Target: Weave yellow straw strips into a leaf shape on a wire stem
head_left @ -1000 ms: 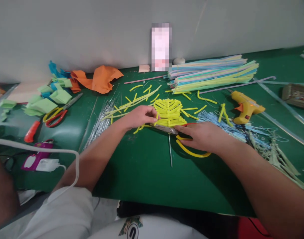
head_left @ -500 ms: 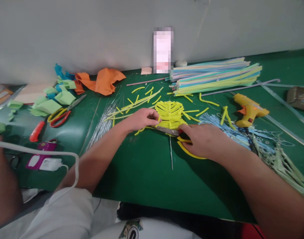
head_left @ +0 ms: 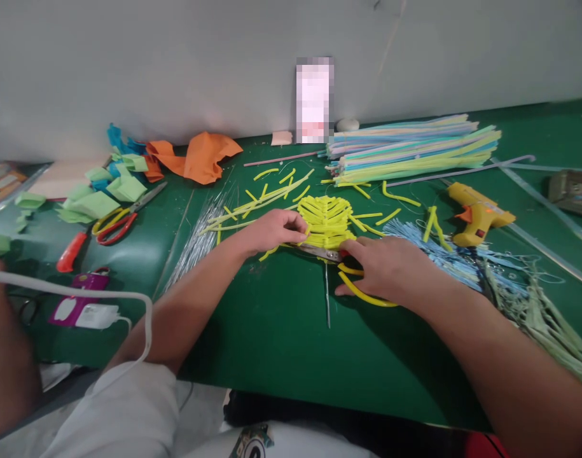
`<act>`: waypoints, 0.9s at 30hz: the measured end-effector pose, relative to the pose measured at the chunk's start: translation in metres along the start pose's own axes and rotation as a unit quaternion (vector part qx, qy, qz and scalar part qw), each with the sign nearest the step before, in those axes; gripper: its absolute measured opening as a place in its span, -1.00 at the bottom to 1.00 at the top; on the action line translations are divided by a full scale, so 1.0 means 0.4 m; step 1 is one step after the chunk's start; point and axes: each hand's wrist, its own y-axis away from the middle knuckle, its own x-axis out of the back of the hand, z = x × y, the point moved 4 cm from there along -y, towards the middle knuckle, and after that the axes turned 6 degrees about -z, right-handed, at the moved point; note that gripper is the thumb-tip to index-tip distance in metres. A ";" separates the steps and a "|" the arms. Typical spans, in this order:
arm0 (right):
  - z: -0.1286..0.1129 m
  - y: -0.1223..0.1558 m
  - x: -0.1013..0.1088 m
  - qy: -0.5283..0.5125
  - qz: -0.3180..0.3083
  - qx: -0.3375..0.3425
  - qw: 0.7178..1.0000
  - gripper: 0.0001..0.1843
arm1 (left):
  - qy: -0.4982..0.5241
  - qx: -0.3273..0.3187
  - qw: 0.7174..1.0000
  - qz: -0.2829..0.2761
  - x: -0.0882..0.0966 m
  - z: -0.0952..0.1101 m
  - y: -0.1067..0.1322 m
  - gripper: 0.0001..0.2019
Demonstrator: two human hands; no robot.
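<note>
A leaf-shaped piece of glued yellow strips (head_left: pixel 327 219) lies on the green table (head_left: pixel 281 331), with a thin wire stem (head_left: pixel 327 296) running toward me. My left hand (head_left: pixel 274 229) pinches the piece's lower left edge, fingers closed on it. My right hand (head_left: pixel 390 267) grips yellow-handled scissors (head_left: pixel 355 286). The scissors' blades (head_left: pixel 319 252) point left under the bottom edge of the yellow piece.
Loose yellow strip cuttings (head_left: pixel 262 197) and a wire bundle (head_left: pixel 195 238) lie left of the piece. A stack of coloured strips (head_left: pixel 415 149) sits behind, a yellow glue gun (head_left: pixel 479 216) right. Red-handled scissors (head_left: pixel 119 219), green paper (head_left: pixel 95 200), orange paper (head_left: pixel 200 156) lie left.
The view has shifted slightly. My right hand and the scissors have edged a little left along the yellow piece's bottom edge; my left hand keeps its pinch.
</note>
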 end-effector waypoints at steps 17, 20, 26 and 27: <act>-0.019 -0.006 0.006 0.034 0.048 0.038 0.998 -0.28 | 0.005 0.002 1.000 0.003 -0.002 0.002 0.001 -0.87; -0.023 -0.008 0.008 0.036 0.044 0.042 0.997 -0.33 | 0.016 0.003 1.000 0.000 -0.003 -0.001 0.001 -0.87; -0.025 -0.005 0.013 0.045 0.050 0.054 0.996 -0.59 | 0.018 0.005 1.000 0.006 0.000 -0.010 0.000 -0.85; -0.025 -0.006 0.014 0.048 0.049 0.053 0.996 -0.64 | 0.018 0.005 1.000 0.008 0.000 -0.010 0.000 -0.85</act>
